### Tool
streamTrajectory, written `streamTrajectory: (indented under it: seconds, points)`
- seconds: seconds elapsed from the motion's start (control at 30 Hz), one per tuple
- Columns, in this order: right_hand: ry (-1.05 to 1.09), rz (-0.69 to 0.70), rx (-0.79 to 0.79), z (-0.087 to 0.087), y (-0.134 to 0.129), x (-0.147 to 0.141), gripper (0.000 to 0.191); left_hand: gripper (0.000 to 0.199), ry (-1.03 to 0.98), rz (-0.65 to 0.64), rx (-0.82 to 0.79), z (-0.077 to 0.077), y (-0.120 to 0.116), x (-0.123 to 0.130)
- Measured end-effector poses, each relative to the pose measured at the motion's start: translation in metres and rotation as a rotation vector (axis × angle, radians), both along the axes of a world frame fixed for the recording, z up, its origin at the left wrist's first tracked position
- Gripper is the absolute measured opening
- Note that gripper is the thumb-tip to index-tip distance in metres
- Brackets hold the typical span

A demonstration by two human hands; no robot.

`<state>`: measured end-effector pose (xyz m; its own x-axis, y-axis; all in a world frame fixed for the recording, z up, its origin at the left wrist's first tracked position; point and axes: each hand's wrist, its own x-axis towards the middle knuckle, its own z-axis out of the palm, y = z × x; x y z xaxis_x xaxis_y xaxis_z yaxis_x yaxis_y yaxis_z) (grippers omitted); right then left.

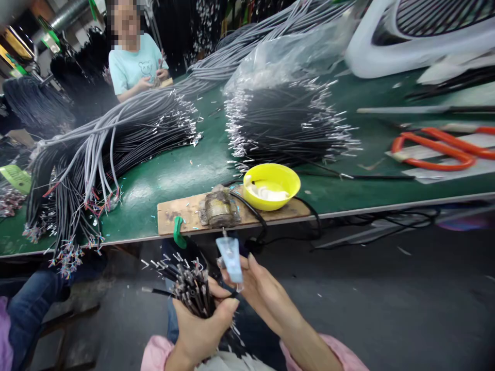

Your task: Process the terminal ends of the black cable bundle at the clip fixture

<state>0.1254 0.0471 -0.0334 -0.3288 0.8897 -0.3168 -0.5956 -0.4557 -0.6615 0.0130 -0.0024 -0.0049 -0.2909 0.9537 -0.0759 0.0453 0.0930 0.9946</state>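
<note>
My left hand (203, 330) is closed around a bundle of black cables (193, 291) with bare, silvery wire ends. Between its thumb and forefinger, one black cable end points toward the lower tip of a light-blue tapered piece (231, 257). That piece sits on the shaft of a small, grimy motor (219, 208). Beside the blue piece is my right hand (263, 288), thumb raised and fingers stretched out behind it. The fingertips are partly hidden, and I cannot tell whether they touch the piece. The motor is fixed to a wooden board (181, 208) at the green table's edge.
On the board stands a yellow bowl (273, 188) with white material inside. Piles of black cables (282, 123) and grey cables (96, 129) cover parts of the table (150, 178). Orange-handled scissors (433, 149) lie right, near a white fan (371, 46). A person (137, 67) is across the table.
</note>
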Motion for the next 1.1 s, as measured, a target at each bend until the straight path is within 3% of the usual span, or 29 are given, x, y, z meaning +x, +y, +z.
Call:
streamTrajectory:
  seconds: [0.13,0.27,0.33,0.43,0.6,0.7,0.73,0.8,0.83,0.87,0.97,1.1]
  points:
    - [-0.162,-0.068,0.027,-0.028,-0.031,0.001,0.039,0.011,0.026,0.158,0.038,-0.001,-0.003,0.002]
    - [-0.164,-0.076,-0.245,-0.052,-0.067,-0.011,0.033,0.004,0.081,0.466,0.026,-0.003,-0.001,0.01]
    - [-0.104,-0.084,-0.365,-0.056,-0.078,-0.018,0.03,0.003,0.058,0.522,0.004,-0.006,-0.001,0.014]
    - [-0.036,-0.132,-0.423,-0.053,-0.084,-0.03,0.021,0.005,-0.008,0.556,-0.059,-0.012,-0.007,0.02]
    - [-0.146,-0.207,-0.392,-0.049,-0.083,-0.035,0.014,0.012,-0.124,0.441,-0.118,-0.021,-0.016,0.021]
    - [-0.32,-0.195,-0.233,-0.054,-0.081,-0.023,0.027,0.011,-0.167,0.47,-0.086,-0.027,-0.015,0.016]
    - [-0.422,-0.163,-0.106,-0.054,-0.08,-0.019,0.038,0.012,-0.185,0.466,-0.099,-0.03,-0.015,0.014]
    - [-0.575,-0.002,0.16,-0.05,-0.079,-0.01,0.062,0.017,-0.214,0.405,-0.162,-0.036,-0.017,0.01]
    - [-0.612,0.144,0.269,-0.045,-0.078,-0.007,0.072,0.02,-0.223,0.355,-0.202,-0.039,-0.02,0.008]
    - [-0.657,0.271,0.332,-0.04,-0.078,-0.004,0.071,0.024,-0.229,0.302,-0.239,-0.042,-0.024,0.005]
    - [-0.668,0.543,0.385,-0.027,-0.08,-0.002,0.045,0.027,-0.248,0.16,-0.311,-0.052,-0.042,-0.003]
    - [-0.608,0.633,0.419,-0.031,-0.093,-0.003,0.028,0.023,-0.279,-0.088,-0.394,-0.064,-0.065,-0.02]
